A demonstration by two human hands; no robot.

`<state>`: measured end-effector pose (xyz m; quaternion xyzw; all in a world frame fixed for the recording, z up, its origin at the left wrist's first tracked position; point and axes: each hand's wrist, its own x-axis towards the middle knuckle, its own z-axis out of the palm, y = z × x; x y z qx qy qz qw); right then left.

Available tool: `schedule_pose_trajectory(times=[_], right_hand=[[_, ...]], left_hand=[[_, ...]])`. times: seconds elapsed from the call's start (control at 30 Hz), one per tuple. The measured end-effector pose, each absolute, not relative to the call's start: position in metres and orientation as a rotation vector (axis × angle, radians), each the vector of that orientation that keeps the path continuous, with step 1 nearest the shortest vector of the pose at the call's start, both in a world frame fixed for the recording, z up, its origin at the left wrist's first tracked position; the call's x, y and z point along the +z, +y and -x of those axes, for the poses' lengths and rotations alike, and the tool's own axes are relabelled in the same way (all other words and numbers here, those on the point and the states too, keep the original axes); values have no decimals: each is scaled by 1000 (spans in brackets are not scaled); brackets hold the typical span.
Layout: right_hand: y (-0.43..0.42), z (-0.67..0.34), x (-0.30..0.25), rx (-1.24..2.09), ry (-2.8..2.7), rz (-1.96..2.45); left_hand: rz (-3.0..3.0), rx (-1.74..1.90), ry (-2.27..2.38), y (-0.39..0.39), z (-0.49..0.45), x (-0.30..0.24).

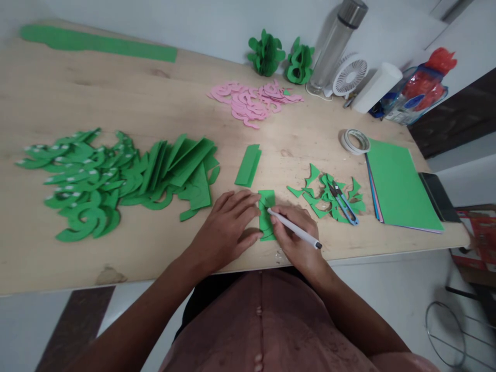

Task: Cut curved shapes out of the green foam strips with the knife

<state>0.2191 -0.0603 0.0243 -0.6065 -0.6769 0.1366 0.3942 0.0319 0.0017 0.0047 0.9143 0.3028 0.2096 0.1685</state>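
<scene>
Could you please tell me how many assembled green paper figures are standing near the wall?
2: one figure stands behind the pink cut-outs, and a second figure stands to its right, beside the tall bottle. No others show.

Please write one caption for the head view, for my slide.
Right hand holds a slim white pen to a green rectangular paper, left hand at its edge.

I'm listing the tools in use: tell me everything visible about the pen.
The slim, straight pen is pale, smooth and plastic-looking, with a dark back end. Held aslant in the right hand, it points its writing end at the line-marked green paper; whether the tip touches is too small to tell.
</scene>
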Motion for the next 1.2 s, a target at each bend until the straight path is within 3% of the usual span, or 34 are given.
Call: schedule_pose_trajectory(times=[0.37,0.73,1.2], right_hand=[[-61,-219,23,395,-1653,1516],[-48,-226,27,836,-1369,1489],[-32,-227,24,1091,-1222,1461]], left_hand=[[-2621,593,844,2,-32,5],[-2624,632,831,1,-31,4],[-2611,647,831,1,-31,4]])
